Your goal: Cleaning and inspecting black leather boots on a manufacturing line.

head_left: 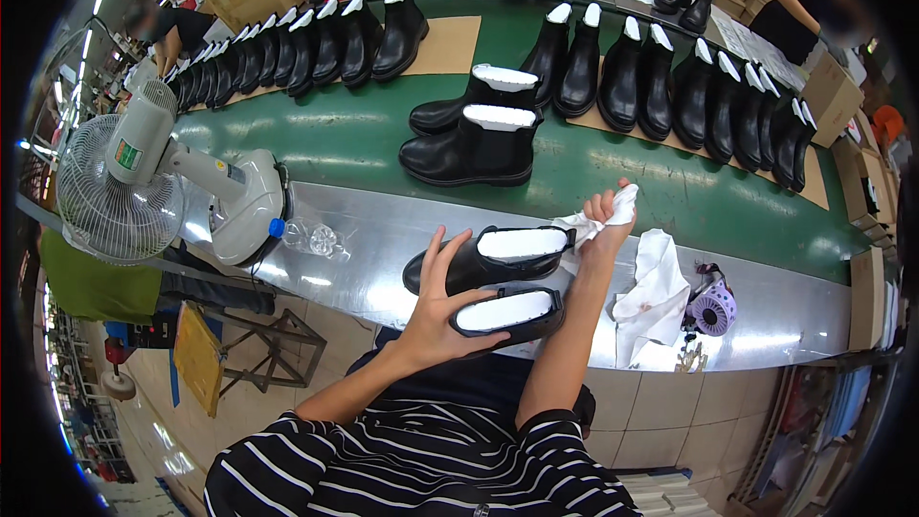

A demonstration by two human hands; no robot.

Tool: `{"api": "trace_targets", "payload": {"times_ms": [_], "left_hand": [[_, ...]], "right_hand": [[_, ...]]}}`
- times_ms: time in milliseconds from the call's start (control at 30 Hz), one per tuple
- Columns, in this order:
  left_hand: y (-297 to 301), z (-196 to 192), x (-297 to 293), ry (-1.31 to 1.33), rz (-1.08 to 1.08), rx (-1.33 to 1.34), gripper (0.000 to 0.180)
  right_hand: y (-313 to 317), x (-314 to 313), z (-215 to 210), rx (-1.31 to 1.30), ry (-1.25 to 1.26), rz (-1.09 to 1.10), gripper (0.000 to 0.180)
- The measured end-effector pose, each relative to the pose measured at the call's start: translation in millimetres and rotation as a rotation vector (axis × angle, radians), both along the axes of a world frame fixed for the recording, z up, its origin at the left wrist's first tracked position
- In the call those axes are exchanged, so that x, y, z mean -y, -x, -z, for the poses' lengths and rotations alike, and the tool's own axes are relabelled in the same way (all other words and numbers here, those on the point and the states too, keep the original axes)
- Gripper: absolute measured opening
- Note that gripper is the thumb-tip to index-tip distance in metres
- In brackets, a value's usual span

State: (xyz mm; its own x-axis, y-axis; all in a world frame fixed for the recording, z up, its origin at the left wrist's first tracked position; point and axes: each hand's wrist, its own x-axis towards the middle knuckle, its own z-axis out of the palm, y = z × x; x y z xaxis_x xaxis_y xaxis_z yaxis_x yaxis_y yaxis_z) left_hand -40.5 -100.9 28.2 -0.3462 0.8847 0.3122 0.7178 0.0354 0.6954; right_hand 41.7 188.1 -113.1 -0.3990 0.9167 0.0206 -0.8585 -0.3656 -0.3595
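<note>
A pair of black ankle boots with white paper stuffing is in front of me at the metal bench edge: the far boot and the near boot. My left hand grips the near boot around its toe end, thumb on the near side. Two of its fingers stretch up beside the far boot's toe. In my right hand, beyond the boots' heels, a white cloth is bunched up, and its loose end hangs toward the far boot. Another stuffed pair stands farther off on the green surface.
Long rows of black boots stand on cardboard at left and right. A grey fan and clear plastic are left. Another white cloth and a purple handheld fan lie right. Other people work at the far sides.
</note>
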Motion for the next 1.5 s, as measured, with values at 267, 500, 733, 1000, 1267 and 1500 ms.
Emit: {"api": "trace_targets", "payload": {"times_ms": [267,500,733,1000,1267,1500], "left_hand": [[-3.6,19.8,3.2,0.033,0.019,-0.063,0.052],[25.7,9.4,19.0,0.002,0.185,-0.017,0.068],[179.7,-2.6,-109.2,-0.122,-0.079,-0.332,0.043],[245.4,-16.9,-171.0,0.209,0.392,-0.114,0.056],[253.4,37.9,-189.6,0.256,0.348,-0.115,0.075],[227.8,45.0,-198.5,0.012,0.175,0.094,0.107]], "right_hand": [[-32.3,-7.5,-23.3,-0.037,-0.122,0.096,0.02],[-28.0,-51.3,-56.2,0.053,-0.278,0.171,0.019],[-14.5,-58.3,-8.1,0.085,-0.19,0.138,0.021],[-3.7,-53.8,3.0,0.057,-0.083,0.088,0.022],[3.4,-60.9,10.3,-0.039,-0.099,-0.021,0.019],[0.8,-61.1,14.6,-0.024,-0.067,-0.019,0.019]]}}
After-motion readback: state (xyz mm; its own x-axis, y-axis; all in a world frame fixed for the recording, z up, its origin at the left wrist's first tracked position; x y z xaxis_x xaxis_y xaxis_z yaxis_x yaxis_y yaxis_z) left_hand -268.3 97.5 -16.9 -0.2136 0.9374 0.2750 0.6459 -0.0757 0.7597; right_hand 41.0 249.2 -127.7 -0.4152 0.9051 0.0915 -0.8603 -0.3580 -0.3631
